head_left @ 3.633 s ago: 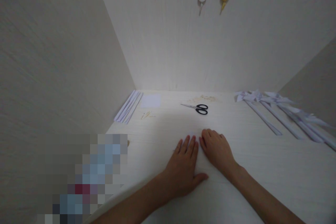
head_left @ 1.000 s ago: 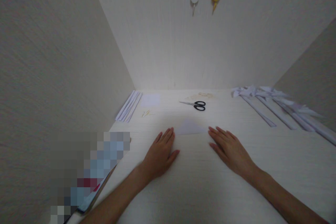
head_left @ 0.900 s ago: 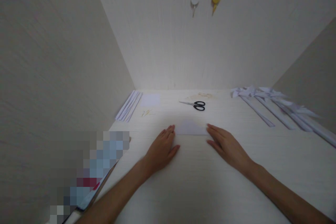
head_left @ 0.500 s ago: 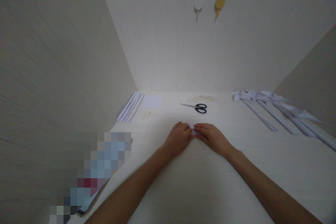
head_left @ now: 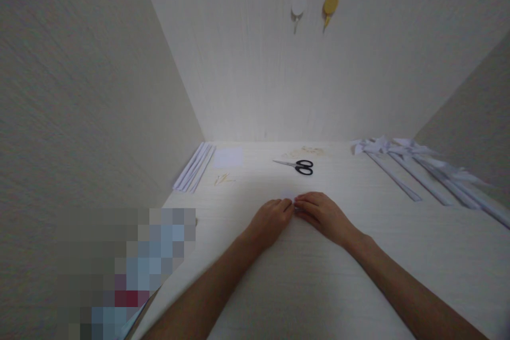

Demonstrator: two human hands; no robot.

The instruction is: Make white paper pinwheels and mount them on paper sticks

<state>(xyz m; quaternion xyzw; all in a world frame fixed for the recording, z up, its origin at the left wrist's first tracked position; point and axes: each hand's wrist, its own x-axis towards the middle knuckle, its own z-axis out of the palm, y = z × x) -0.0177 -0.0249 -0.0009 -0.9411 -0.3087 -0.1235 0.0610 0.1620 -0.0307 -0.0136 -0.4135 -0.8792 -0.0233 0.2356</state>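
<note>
Over the middle of the white table, my left hand (head_left: 273,220) and my right hand (head_left: 324,218) meet at the fingertips. Both are closed on a small piece of white paper (head_left: 287,196), most of it hidden by my fingers. Its folds cannot be made out. Just beyond the hands lie scissors (head_left: 295,164) with black handles, their blades pointing left. To the far left of them is a flat white paper square (head_left: 228,157), with a few thin, pale slivers (head_left: 223,178) in front of it.
Several rolled paper sticks (head_left: 194,168) lie by the left wall. On the right are several white paper pinwheels (head_left: 380,144) on paper sticks. Small tan bits (head_left: 311,151) are scattered behind the scissors. A white hook (head_left: 297,8) and a yellow hook (head_left: 330,4) are on the back wall.
My left hand has curled more tightly and rolled over, its fingers pressing nearer the right fingertips. Both hands sit slightly lower in view. The whole view has shifted a little.
</note>
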